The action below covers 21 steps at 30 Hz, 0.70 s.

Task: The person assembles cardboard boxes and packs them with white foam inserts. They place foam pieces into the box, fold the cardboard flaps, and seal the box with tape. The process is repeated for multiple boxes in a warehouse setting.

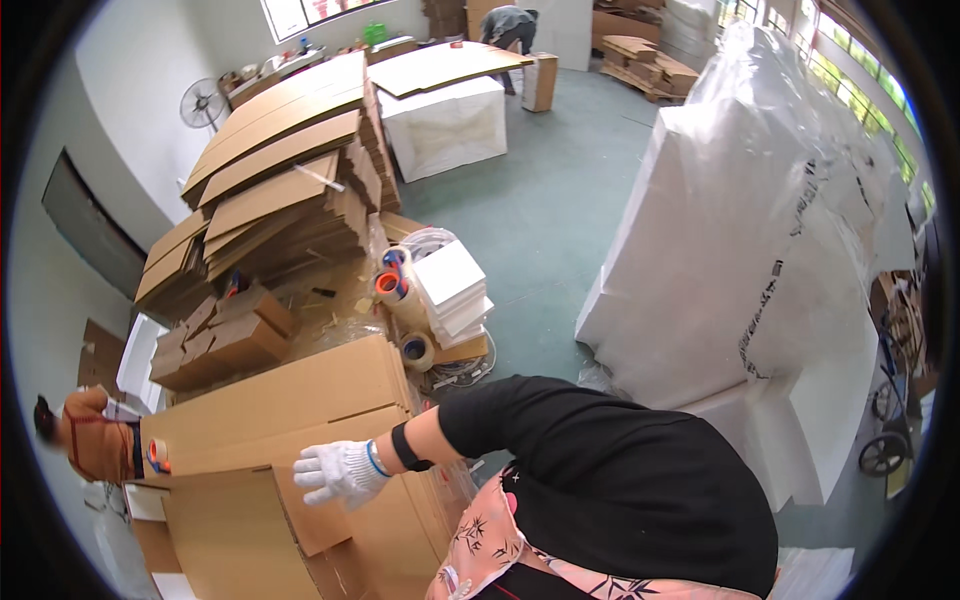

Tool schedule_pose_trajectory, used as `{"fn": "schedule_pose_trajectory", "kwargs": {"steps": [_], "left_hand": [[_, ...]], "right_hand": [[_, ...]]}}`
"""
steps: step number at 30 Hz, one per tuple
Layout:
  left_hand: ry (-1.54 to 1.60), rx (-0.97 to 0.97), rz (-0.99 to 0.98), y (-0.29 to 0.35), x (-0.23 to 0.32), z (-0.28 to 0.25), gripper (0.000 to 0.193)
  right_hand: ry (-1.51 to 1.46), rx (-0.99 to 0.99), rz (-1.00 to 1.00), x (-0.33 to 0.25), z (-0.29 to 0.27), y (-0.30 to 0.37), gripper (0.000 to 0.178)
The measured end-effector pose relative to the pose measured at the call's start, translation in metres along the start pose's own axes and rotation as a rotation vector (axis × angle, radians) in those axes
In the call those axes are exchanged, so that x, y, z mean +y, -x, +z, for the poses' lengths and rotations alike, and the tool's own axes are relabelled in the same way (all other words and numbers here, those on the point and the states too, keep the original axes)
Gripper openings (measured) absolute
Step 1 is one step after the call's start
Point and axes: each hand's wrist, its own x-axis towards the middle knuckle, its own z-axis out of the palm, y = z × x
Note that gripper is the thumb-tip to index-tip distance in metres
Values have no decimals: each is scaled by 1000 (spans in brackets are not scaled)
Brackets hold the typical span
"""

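My right hand (342,474), in a white knit glove with a blue cuff edge, reaches leftward with its fingers spread and holds nothing. A black band circles the wrist. Beneath it is a brown cardboard carton (235,540) with raised panels. The hand is over a carton flap (312,520); whether it touches the flap I cannot tell. White pieces (146,503) show at the carton's left corners. Flat cardboard sheets (270,400) lie stacked under and behind it. A tape roll in a dispenser (158,456) rests near the sheets' left edge. My left hand is out of view.
Tall cardboard stacks (280,205) stand ahead. Tape rolls (390,284) sit beside white foam blocks (450,275). Plastic-wrapped white foam (720,250) towers at right. One person (100,435) stands at far left; another (510,28) bends over at the back.
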Motion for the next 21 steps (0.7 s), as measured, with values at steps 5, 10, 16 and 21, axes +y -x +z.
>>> {"fn": "schedule_pose_trajectory", "kwargs": {"steps": [5, 10, 16, 21], "left_hand": [[-280, 248, -37, -40, -8, 56, 50], [67, 250, 139, 23, 84, -19, 66], [696, 775, 1377, 64, 286, -68, 30], [432, 548, 2375, 245, 470, -111, 31]], "right_hand": [[189, -379, 660, -36, -203, 153, 51], [580, -423, 947, -187, -453, 192, 26], [1074, -540, 1733, -376, -596, 229, 22], [1284, -381, 1927, -388, -648, 388, 31]]}}
